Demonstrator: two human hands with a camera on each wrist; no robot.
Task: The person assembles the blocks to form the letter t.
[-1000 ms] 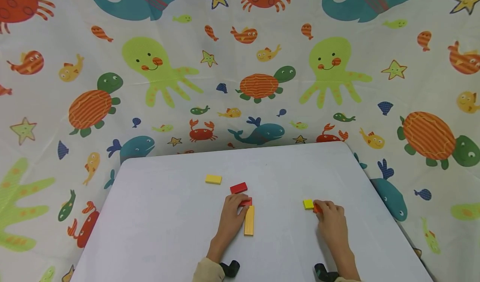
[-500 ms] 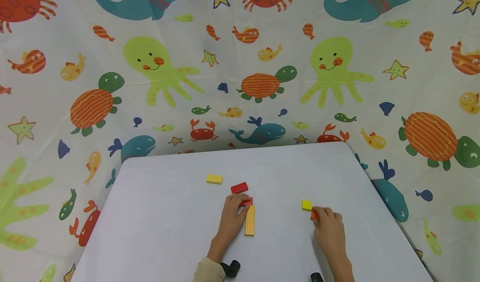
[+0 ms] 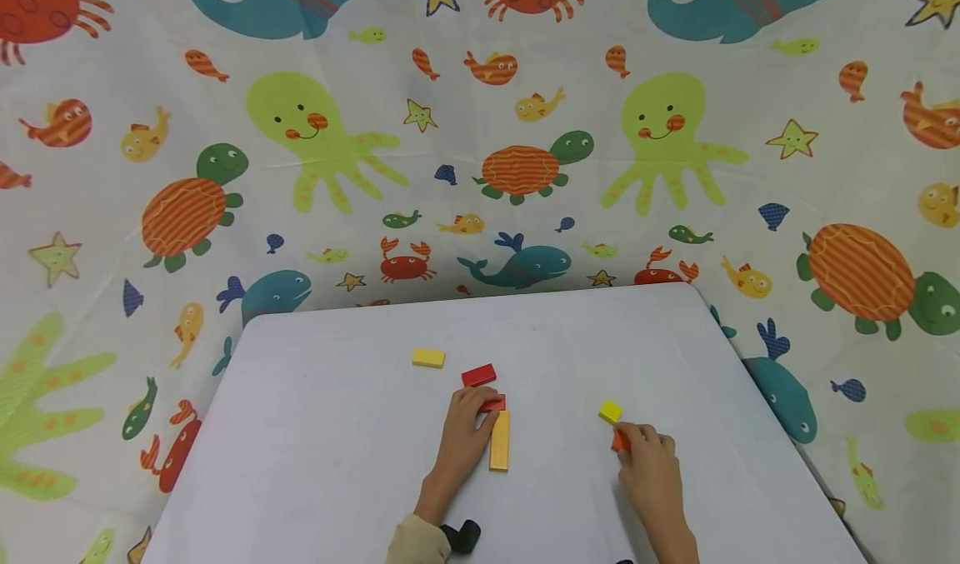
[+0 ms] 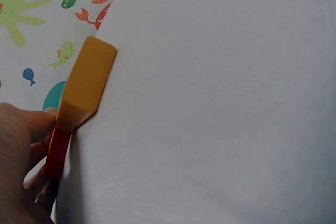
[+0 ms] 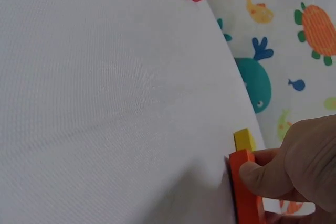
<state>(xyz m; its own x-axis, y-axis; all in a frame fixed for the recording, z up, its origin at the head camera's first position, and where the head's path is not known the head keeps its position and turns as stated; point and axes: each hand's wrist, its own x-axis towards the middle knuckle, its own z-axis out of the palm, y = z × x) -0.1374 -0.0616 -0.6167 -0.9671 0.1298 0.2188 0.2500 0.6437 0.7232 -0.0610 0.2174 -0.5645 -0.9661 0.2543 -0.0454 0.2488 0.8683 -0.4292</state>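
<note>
Drawing orange block (image 5: 245,199), pinched in right hand (image 3: 652,464), toward seven o'clock, nearer red block (image 4: 58,153) gripped in left hand (image 3: 467,431); turning yellow block (image 3: 610,411).

This looks like a play corner, though whether in a home or a nursery cannot be told. With twelve o'clock at the top of the head view, a cloth (image 3: 360,89) printed with cartoon sea animals spreads from nine round to three, an octopus (image 3: 318,152) at ten, another octopus (image 3: 682,152) at two, turtles (image 3: 862,272) at nine and three. A plain white bench (image 3: 315,439) lies at six, bearing small coloured blocks (image 3: 498,443).
</note>
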